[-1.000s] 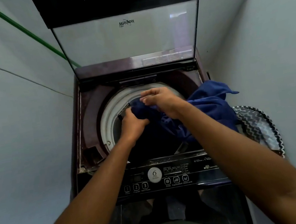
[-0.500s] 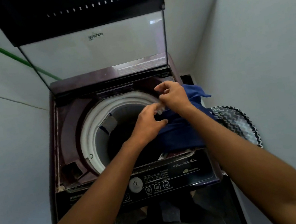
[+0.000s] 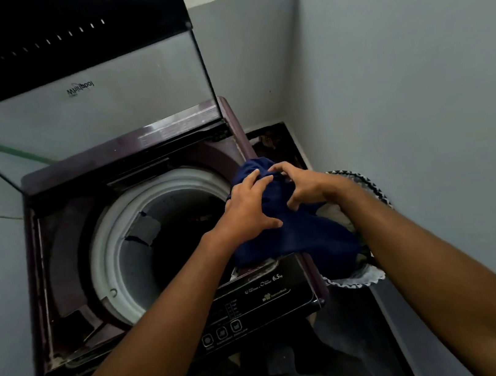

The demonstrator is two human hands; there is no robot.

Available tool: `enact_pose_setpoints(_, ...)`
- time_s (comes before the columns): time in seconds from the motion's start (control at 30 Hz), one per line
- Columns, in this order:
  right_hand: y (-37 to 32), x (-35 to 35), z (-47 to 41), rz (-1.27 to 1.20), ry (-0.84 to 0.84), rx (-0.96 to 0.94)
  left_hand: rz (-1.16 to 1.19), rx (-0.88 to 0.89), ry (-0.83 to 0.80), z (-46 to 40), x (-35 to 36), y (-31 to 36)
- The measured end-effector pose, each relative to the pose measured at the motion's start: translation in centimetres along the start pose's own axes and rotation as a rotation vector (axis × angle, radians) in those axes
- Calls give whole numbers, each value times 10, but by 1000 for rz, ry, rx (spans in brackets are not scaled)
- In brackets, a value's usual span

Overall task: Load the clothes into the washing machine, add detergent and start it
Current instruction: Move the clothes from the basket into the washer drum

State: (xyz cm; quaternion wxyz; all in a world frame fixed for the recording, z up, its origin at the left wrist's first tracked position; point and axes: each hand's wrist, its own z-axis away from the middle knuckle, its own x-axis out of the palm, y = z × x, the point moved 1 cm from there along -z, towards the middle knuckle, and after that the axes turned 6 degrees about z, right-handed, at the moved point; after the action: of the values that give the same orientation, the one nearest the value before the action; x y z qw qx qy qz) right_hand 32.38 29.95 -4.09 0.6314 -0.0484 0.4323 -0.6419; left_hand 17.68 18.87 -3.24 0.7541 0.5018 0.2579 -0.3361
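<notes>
A top-loading washing machine (image 3: 56,248) stands with its glass lid (image 3: 84,115) raised and its white-rimmed drum (image 3: 109,240) open. A dark blue garment (image 3: 305,237) lies bunched over the machine's right edge, hanging partly toward the basket. My left hand (image 3: 246,207) presses on the garment's left side with spread fingers. My right hand (image 3: 301,186) grips the cloth's top fold with curled fingers. Both hands are to the right of the drum opening.
A laundry basket with a black-and-white zigzag rim (image 3: 365,183) sits right of the machine against the grey wall (image 3: 420,97). The control panel (image 3: 243,314) runs along the machine's front. A green pipe (image 3: 2,147) crosses the left wall. The nook is narrow.
Both hands and the blue garment have shifted right, from above the drum to the machine's right edge by the basket. The head has turned right, and the machine now sits further left.
</notes>
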Motion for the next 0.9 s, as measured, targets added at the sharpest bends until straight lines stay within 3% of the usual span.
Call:
enact_pose_setpoints(0.33,-18,4,-2,258,214,-77,39,3,45,5,0,1)
enact_pose_setpoints(0.47,-48,5,4,126,268,-125,116,1,107,8,-12,-6)
enact_pose_setpoints(0.7,-110,18,1,-93,210,-125,260,-37,241,31,-57,-31)
enact_pose_setpoints(0.9,-166,37,-20,-174,257,-240,280,-93,452,56,-90,-60)
